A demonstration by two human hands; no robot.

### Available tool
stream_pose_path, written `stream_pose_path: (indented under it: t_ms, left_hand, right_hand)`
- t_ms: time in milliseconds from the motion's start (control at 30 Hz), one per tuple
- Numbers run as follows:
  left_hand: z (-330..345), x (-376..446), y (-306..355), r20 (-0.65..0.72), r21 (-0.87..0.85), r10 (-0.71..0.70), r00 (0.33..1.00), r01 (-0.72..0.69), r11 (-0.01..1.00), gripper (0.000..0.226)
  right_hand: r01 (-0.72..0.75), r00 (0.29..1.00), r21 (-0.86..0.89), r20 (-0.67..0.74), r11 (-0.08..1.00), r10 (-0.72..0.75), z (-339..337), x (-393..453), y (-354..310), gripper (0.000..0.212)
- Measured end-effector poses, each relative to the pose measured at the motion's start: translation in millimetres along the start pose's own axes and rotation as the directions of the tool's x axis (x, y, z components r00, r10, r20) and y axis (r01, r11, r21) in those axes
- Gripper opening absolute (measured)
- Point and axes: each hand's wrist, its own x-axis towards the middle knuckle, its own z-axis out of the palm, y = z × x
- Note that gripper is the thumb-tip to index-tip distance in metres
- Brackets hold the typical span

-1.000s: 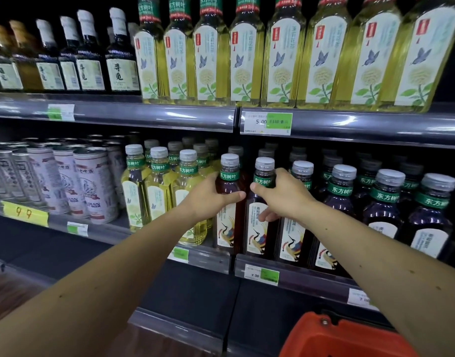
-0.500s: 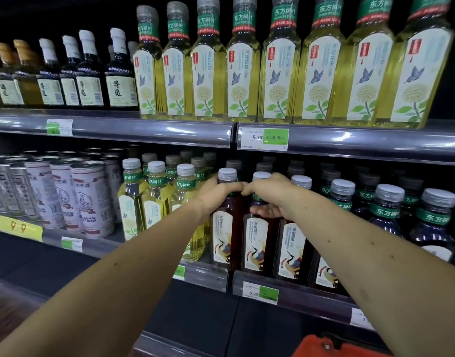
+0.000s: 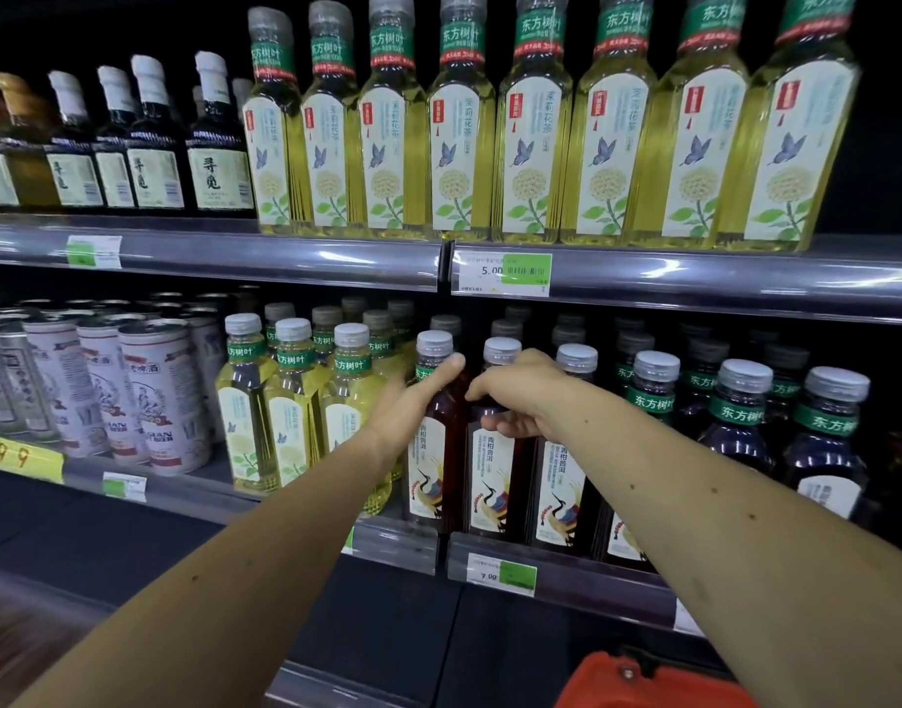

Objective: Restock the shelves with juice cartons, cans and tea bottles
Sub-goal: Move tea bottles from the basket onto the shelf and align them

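My left hand point(image 3: 413, 406) wraps the first dark tea bottle point(image 3: 431, 452) at its shoulder, steadying it; my right hand point(image 3: 520, 396) clutches the neighbouring bottle point(image 3: 492, 472) on the shelf edge point(image 3: 566, 569), squaring the row.

Dark tea bottles point(image 3: 492, 452), crane labels; orange basket point(image 3: 643, 682).

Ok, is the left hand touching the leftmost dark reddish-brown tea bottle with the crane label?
Touching. The head view shows the left hand against the dark reddish-brown tea bottle, thumb lying across its neck below the cap.
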Motion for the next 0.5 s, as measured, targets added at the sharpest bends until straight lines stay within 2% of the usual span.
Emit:
stream_pose_path:
  t_ms: [100, 200, 300, 500]
  left_hand:
    - [0.7, -11.0, -17.9, 0.102, -0.186, 0.004, 0.995, 0.016, 0.982, 0.094]
    - [5.1, -17.0, -38.8, 0.146, -0.309, -0.041, 0.988, 0.085, 0.947, 0.102]
    - [6.4, -17.8, -51.5, 0.096, -0.288, -0.071, 0.993, 0.097, 0.953, 0.105]
    - [5.2, -15.7, -52.6, 0.13, -0.31, -0.076, 0.989, 0.113, 0.944, 0.101]
  right_hand:
    - [0.008, 1.0, -0.007, 0.002, 1.0, -0.008, 0.4, -2.6, 2.6, 0.022]
    - [0.013, 1.0, -0.009, 0.01, 1.0, -0.013, 0.0, -3.6, 2.1, 0.021]
    - [0.018, 0.999, -0.036, 0.028, 0.999, -0.017, -1.1, -3.6, 5.7, 0.021]
    - [0.04, 0.999, -0.062, 0.027, 0.997, -0.038, -4.3, -9.4, 9.8, 0.022]
